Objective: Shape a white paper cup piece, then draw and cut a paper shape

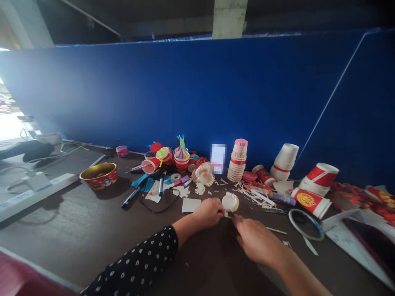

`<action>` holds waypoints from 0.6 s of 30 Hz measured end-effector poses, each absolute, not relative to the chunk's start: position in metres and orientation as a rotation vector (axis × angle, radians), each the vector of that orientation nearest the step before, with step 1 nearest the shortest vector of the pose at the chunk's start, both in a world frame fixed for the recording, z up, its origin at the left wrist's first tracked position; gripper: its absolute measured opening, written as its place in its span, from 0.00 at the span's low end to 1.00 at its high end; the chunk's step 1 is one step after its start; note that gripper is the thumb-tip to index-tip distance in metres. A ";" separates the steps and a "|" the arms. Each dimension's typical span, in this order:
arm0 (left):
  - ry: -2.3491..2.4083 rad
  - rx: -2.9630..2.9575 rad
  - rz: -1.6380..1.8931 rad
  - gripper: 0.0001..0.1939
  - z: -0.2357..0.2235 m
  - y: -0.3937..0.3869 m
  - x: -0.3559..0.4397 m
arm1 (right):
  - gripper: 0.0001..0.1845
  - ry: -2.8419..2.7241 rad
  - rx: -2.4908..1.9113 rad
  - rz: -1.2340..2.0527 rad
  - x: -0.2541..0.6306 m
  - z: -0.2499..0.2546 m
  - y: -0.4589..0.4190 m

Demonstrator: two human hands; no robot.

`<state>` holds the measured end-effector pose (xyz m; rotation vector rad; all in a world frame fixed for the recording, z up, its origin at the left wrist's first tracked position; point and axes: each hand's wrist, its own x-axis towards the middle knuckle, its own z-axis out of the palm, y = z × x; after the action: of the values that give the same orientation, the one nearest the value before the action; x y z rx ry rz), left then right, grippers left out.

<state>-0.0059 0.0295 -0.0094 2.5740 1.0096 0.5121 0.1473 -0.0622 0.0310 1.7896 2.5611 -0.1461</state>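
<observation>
The round white paper piece (230,201) lies on the desk (92,230) just beyond the fingertips, between left hand (210,213) and right hand (256,240). Its narrow tab (226,213) points back toward the person, the long axis running away from the body. The left fingers curl beside the tab and the right forefinger extends near it; whether either grips, I cannot tell. A white card (191,205) lies beside the left hand, a thin stick (276,230) beside the right, and stacked paper cups (237,168) stand behind

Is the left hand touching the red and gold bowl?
Apart. The head view shows the left hand well off to the right of the bowl, with dark table and pens between them.
</observation>
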 end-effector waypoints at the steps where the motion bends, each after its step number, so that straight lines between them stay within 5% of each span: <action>1: 1.010 2.577 0.512 0.09 -0.009 0.029 -0.006 | 0.21 2.567 1.783 -0.145 0.147 0.031 -0.062; 18: 1.056 2.597 0.522 0.09 -0.011 0.027 -0.007 | 0.20 2.557 1.794 -0.102 0.147 0.030 -0.061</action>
<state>-0.0067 0.0270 -0.0105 2.5970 1.0558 0.5220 0.1466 -0.0611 0.0303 1.7937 2.5572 -0.1021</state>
